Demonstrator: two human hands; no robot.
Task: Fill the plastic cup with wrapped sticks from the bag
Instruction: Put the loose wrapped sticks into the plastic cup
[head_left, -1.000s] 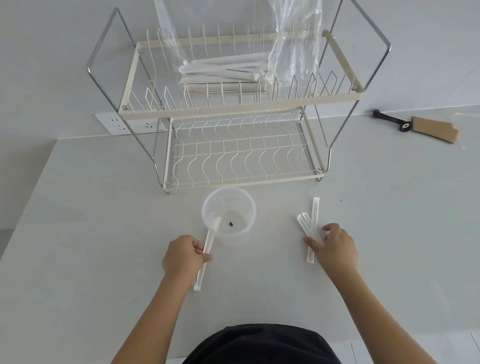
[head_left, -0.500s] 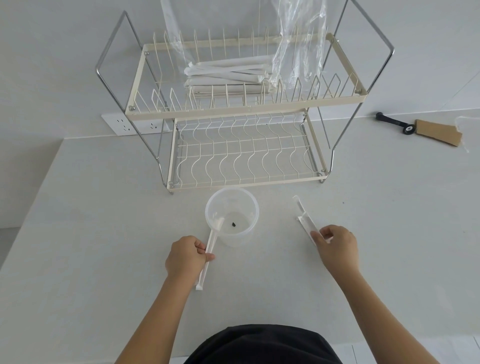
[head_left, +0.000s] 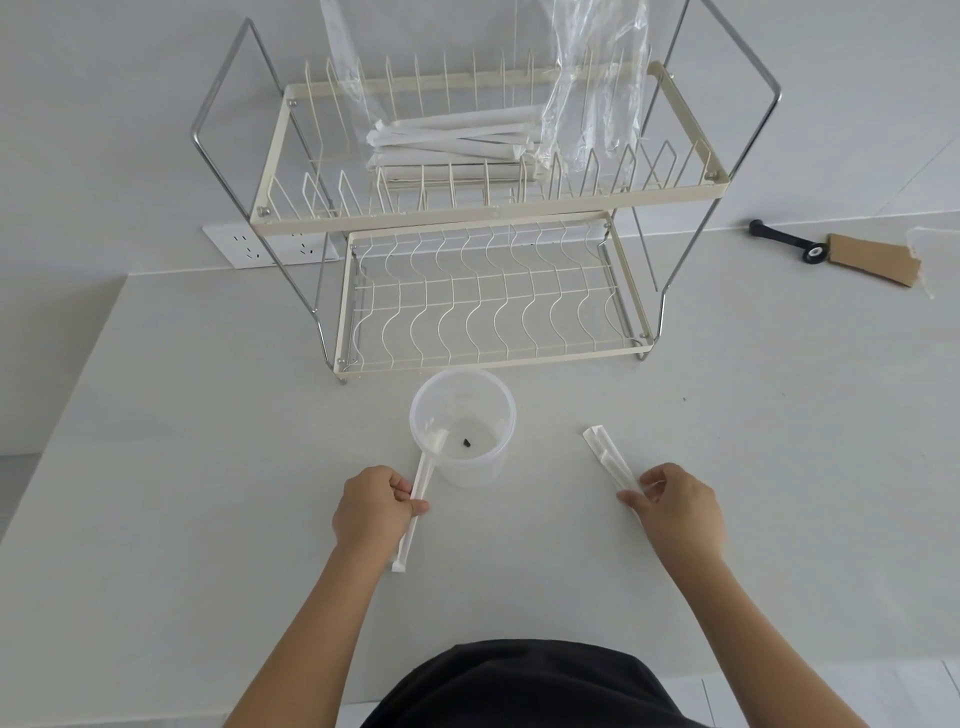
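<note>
A clear plastic cup (head_left: 470, 470) stands upright on the counter, just in front of the dish rack, with a small dark speck on its bottom. My left hand (head_left: 371, 512) grips a white wrapped stick (head_left: 420, 499) whose far end pokes over the cup's near rim. To the right, my right hand (head_left: 672, 506) pinches the near ends of a few wrapped sticks (head_left: 605, 454) that slant away to the upper left. A clear plastic bag (head_left: 592, 78) with several more wrapped sticks (head_left: 452, 140) lies on the rack's top shelf.
The two-tier cream wire dish rack (head_left: 483, 200) stands at the back of the pale counter (head_left: 208, 519); its lower shelf holds nothing. A black tool with a cardboard piece (head_left: 852, 254) lies far right. A wall socket (head_left: 249, 249) sits behind the rack's left leg.
My right hand has gathered the loose sticks on the right into one bundle and swung them to slant toward the upper left. My left hand and its stick at the cup have barely moved.
</note>
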